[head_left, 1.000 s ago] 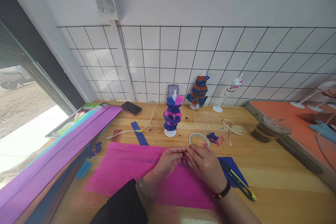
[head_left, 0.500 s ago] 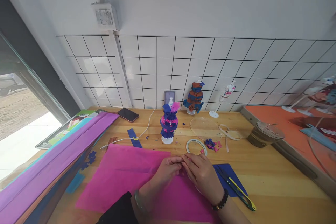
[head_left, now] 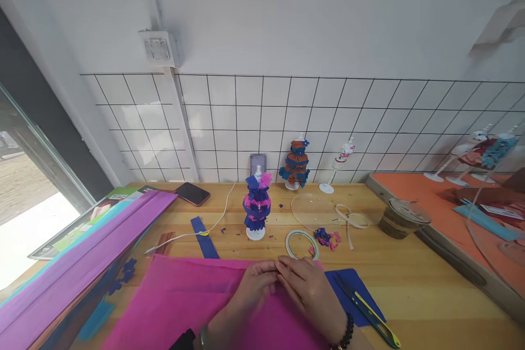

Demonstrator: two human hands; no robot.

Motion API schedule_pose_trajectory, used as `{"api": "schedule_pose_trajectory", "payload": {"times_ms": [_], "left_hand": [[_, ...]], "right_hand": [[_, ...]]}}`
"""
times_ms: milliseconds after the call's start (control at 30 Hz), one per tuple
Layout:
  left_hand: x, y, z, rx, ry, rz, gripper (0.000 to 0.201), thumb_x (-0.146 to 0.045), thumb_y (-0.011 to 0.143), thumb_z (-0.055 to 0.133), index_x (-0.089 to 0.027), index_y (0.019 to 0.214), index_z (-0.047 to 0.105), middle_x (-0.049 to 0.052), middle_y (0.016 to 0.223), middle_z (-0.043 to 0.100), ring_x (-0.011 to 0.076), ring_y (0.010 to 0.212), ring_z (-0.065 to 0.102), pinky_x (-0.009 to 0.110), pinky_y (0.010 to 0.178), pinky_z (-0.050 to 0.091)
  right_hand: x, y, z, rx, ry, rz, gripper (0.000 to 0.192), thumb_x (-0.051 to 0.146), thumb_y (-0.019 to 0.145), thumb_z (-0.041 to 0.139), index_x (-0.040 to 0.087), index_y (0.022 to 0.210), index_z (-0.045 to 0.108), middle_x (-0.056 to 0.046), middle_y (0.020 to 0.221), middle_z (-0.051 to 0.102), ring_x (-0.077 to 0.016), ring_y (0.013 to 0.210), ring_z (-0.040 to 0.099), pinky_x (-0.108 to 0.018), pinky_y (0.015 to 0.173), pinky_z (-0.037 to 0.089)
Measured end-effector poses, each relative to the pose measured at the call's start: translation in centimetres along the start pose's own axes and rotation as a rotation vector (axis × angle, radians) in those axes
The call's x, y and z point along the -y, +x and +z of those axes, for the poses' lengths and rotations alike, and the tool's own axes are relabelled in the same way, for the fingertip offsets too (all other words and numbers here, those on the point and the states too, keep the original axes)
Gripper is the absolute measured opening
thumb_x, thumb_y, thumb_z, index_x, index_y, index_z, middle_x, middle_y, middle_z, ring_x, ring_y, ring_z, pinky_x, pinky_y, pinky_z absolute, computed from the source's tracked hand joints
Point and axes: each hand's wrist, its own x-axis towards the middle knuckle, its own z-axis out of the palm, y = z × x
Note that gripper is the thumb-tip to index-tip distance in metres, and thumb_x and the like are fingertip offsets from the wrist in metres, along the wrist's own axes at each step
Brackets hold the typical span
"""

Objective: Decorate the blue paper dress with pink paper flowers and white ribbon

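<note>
A large bright pink sheet of thin crepe-like paper [head_left: 184, 295] lies across the front of the table. At its far edge my left hand [head_left: 256, 284] has thumb and fingers pinched together on the paper. Touching it fingertip to fingertip, my right hand [head_left: 305, 287] is also closed at the paper's edge. The exact spot between the fingertips is hidden. Just beyond the hands lies a white roll of tape [head_left: 289, 240]. A small doll form [head_left: 257, 202] dressed in blue and pink paper stands upright behind the sheet.
Dark scissors with yellow [head_left: 369, 311] lie on blue paper [head_left: 348, 279] at the right. Paper scraps [head_left: 324, 237], a lidded cup [head_left: 404, 219] and an orange tray [head_left: 410, 183] are farther right. Rolled purple paper [head_left: 123, 240], a phone [head_left: 192, 193] and a white cable [head_left: 221, 213] are left.
The view has tilted up slightly and shifted, so everything sits lower in it. The pink sheet's far edge runs straighter towards my hands. Both hands stay pinched together.
</note>
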Motion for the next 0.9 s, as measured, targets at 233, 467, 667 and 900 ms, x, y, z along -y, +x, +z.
{"api": "schedule_pose_trajectory", "payload": {"times_ms": [233,467,667,900], "left_hand": [[0.06,-0.09,0.35,0.022,-0.038,0.005,0.022,-0.011,0.064,0.062,-0.013,0.083,0.072,0.01,0.078,0.067,0.0154,0.072,0.059,0.027,0.072,0.043],[-0.09,-0.09,0.53,0.033,-0.008,0.0,0.021,-0.015,0.063,0.064,-0.015,0.083,0.072,0.011,0.08,0.067,0.0182,0.071,0.059,0.029,0.069,0.043],[0.16,0.02,0.56,0.015,0.008,-0.005,0.018,-0.014,0.058,0.068,-0.012,0.075,0.072,0.009,0.069,0.065,0.0163,0.067,0.058,0.028,0.07,0.041],[0.38,0.22,0.08,0.019,0.027,0.012,0.015,-0.014,0.056,0.066,-0.01,0.07,0.07,0.004,0.06,0.058,0.0083,0.054,0.047,0.021,0.057,0.033]], "right_hand": [[-0.07,-0.16,0.39,-0.023,0.013,0.012,0.026,0.016,0.088,0.041,0.017,0.105,0.062,-0.01,0.096,0.068,-0.0172,0.08,0.064,-0.031,0.067,0.051],[-0.13,0.05,0.14,-0.037,0.02,0.035,0.027,0.017,0.089,0.039,0.018,0.102,0.063,-0.009,0.094,0.069,-0.0167,0.078,0.064,-0.03,0.066,0.051],[0.15,0.17,0.17,-0.06,-0.031,-0.023,0.029,0.02,0.09,0.038,0.018,0.103,0.064,-0.009,0.093,0.069,-0.017,0.077,0.065,-0.029,0.067,0.051],[-0.17,0.41,-0.06,-0.072,-0.05,0.019,0.029,0.019,0.09,0.038,0.018,0.096,0.066,-0.009,0.09,0.07,-0.0154,0.073,0.065,-0.027,0.064,0.051]]}}
